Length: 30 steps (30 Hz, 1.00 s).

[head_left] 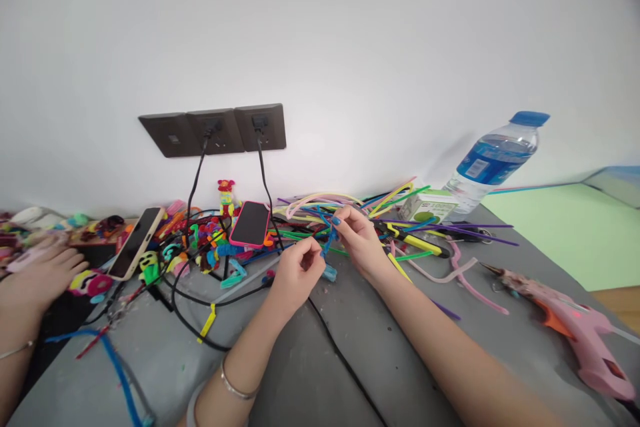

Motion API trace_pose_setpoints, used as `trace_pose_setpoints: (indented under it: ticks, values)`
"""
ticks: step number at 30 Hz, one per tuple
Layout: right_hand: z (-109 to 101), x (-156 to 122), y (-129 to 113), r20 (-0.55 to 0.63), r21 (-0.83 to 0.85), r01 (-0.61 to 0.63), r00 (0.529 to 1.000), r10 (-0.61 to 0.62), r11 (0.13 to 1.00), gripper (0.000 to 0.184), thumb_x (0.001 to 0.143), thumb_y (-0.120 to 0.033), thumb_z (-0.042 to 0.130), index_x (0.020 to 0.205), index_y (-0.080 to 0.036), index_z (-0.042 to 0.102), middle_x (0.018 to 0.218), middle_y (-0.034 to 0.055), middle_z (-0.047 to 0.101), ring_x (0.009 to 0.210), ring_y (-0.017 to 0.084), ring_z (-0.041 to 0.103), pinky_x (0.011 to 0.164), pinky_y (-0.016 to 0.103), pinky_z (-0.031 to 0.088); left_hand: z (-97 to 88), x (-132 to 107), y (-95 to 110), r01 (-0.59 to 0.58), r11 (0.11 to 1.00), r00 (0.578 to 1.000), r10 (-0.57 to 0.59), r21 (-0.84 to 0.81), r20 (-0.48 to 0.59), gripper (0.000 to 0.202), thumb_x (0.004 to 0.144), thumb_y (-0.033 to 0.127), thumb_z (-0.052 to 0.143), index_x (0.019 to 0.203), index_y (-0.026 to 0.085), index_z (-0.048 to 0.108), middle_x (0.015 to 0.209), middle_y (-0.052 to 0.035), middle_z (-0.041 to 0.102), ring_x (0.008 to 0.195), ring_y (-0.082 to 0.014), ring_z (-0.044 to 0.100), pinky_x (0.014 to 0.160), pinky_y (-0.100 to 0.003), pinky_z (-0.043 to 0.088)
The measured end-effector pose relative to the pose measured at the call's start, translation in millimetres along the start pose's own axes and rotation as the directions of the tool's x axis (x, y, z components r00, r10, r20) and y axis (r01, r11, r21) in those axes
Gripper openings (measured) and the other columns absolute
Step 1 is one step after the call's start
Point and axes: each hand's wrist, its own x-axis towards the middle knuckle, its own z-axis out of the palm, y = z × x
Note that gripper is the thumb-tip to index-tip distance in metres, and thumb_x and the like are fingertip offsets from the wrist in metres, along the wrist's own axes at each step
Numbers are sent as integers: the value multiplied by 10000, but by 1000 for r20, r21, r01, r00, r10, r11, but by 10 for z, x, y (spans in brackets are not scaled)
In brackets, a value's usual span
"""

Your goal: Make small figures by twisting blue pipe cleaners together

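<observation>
Both hands on the blue pipe cleaner point(327, 250), just right of the pink-cased phone point(250, 223) and nearer the camera; left hand point(297, 273) has thumb and forefinger pinched shut on its lower part; right hand point(361, 243) has its fingertips closed on the upper end; piece sits low over the grey table point(310, 373); can't tell if its lower end touches the surface. Pile of pipe cleaners point(350, 210) right of the phone, behind the hands; yellow-handled tool point(417, 240) further right; water bottle point(495, 160) and pink glue gun point(580, 333) far right of the phone; wall sockets point(215, 130) above it; second phone point(135, 240) left of it; another person's hand point(43, 273) far left of it, resting flat, fingers loosely together.
</observation>
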Motion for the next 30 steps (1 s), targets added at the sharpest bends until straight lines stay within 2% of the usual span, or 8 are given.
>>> trace_pose_setpoints:
  ticks: [5, 8, 12, 18, 22, 24, 27, 30]
  values:
    - [11, 0, 16, -55, -17, 24, 998, -25, 1000, 328, 803, -462, 713, 711, -222, 510, 647, -37, 424, 580, 125, 353, 537, 250, 312, 5, 0, -20, -3, 1000, 1000, 3, -30, 7, 161, 825, 198, 474, 682, 198, 402, 632, 43, 356, 586, -105, 356, 555, -229, 290]
    - [10, -13, -14, -48, -58, 15, 999, -17, 998, 336, 815, -477, 697, 706, -224, 504, 639, -36, 424, 558, 122, 351, 519, 253, 316, 11, -6, -30, 18, 997, 1000, -18, -77, 5, 186, 869, 253, 456, 697, 200, 409, 638, 41, 358, 582, -108, 362, 554, -232, 298]
    - [6, -30, -60, 20, -62, -23, 999, 25, 998, 335, 812, -470, 703, 701, -211, 521, 658, -33, 440, 551, 104, 362, 506, 240, 311, 6, -18, -10, 36, 992, 997, -27, -119, 78, 260, 924, 306, 378, 690, 198, 410, 650, 25, 414, 602, -117, 397, 590, -243, 328]
    - [11, -34, -49, 67, -21, -123, 990, 124, 992, 371, 776, -499, 726, 697, -208, 510, 628, -41, 432, 544, 102, 369, 486, 229, 294, -2, -36, 11, -26, 997, 992, 17, 70, 124, 275, 898, 288, 446, 653, 204, 352, 589, 44, 347, 559, -111, 343, 554, -256, 257]
    - [21, -31, -21, 39, -1, -188, 982, 187, 982, 429, 804, -608, 634, 708, -204, 528, 637, -33, 461, 524, 99, 378, 467, 232, 288, 3, -40, -4, -2, 1000, 991, 5, -27, 134, 272, 922, 264, 363, 659, 208, 328, 607, 36, 378, 583, -114, 389, 582, -254, 295]
    - [36, -39, -29, 101, -34, -208, 972, 210, 978, 465, 828, -646, 572, 718, -194, 558, 647, -21, 482, 523, 101, 395, 462, 238, 285, 3, -33, -19, 4, 1000, 994, -1, -28, 108, 263, 911, 272, 381, 659, 207, 345, 604, 36, 374, 580, -115, 382, 580, -257, 291]
    - [63, -55, -59, 231, -118, -187, 950, 210, 975, 453, 829, -631, 587, 749, -185, 591, 588, -36, 451, 503, 99, 377, 463, 245, 273, -1, -19, -51, 21, 1000, 999, -20, -6, 40, 245, 886, 287, 414, 659, 203, 376, 599, 36, 354, 568, -113, 350, 559, -259, 267]
    - [73, -56, -71, 259, -195, -152, 945, 201, 969, 489, 846, -649, 547, 693, -185, 566, 526, -47, 423, 480, 98, 354, 464, 252, 258, -4, -12, -82, 42, 999, 999, -42, -20, 6, 274, 886, 319, 417, 643, 204, 364, 598, 37, 323, 564, -111, 320, 543, -258, 250]
